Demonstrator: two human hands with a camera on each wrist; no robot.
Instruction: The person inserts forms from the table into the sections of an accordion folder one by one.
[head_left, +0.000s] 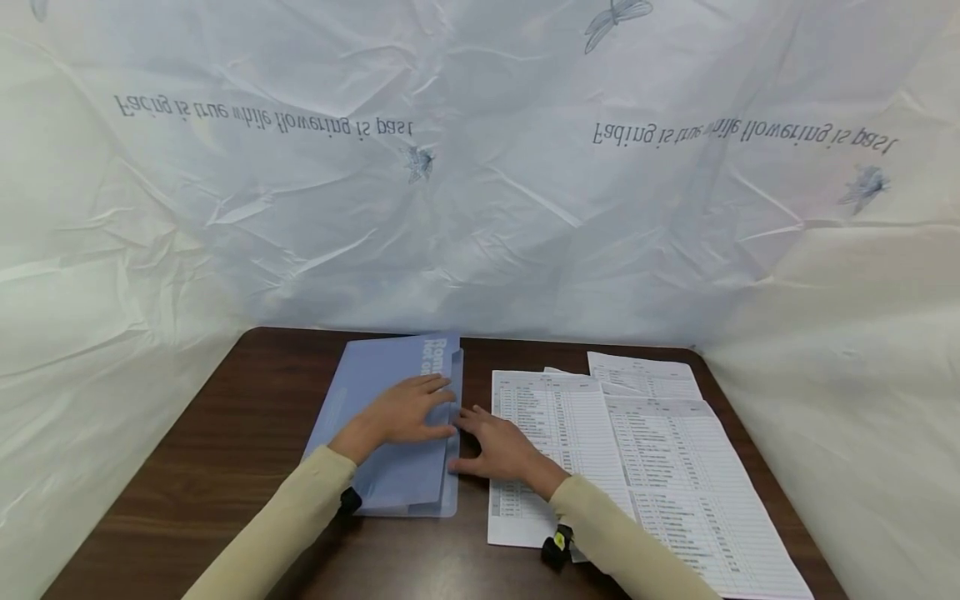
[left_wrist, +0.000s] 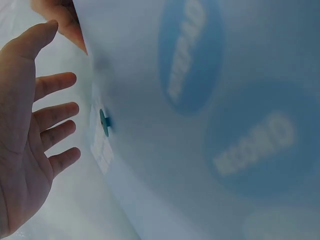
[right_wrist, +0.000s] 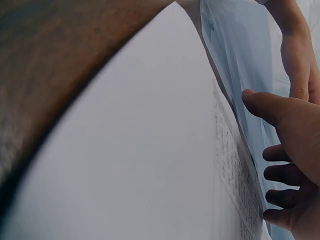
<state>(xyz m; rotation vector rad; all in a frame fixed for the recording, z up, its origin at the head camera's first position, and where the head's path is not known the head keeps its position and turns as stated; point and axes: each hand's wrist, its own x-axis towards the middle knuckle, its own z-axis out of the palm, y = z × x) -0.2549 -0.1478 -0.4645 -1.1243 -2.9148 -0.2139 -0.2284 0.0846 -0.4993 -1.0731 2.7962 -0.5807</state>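
A translucent blue plastic file folder (head_left: pixel 405 467) lies on the table with its cover down and its right edge slightly raised. My left hand (head_left: pixel 401 410) is over the folder's right part, fingers spread. In the left wrist view a small teal snap button (left_wrist: pixel 104 122) shows near the folder's edge, apart from the fingertips. My right hand (head_left: pixel 504 447) reaches to the folder's right edge, thumb apart from the fingers and nothing gripped. Whether its fingertips touch the folder cannot be told. Under the right wrist lies a printed sheet (head_left: pixel 585 425).
More printed sheets (head_left: pixel 697 492) lie overlapping on the right side, with another sheet (head_left: pixel 652 375) behind them. The dark brown table (head_left: pixel 202 450) ends at a white printed plastic curtain (head_left: pixel 480 208) at the back and sides.
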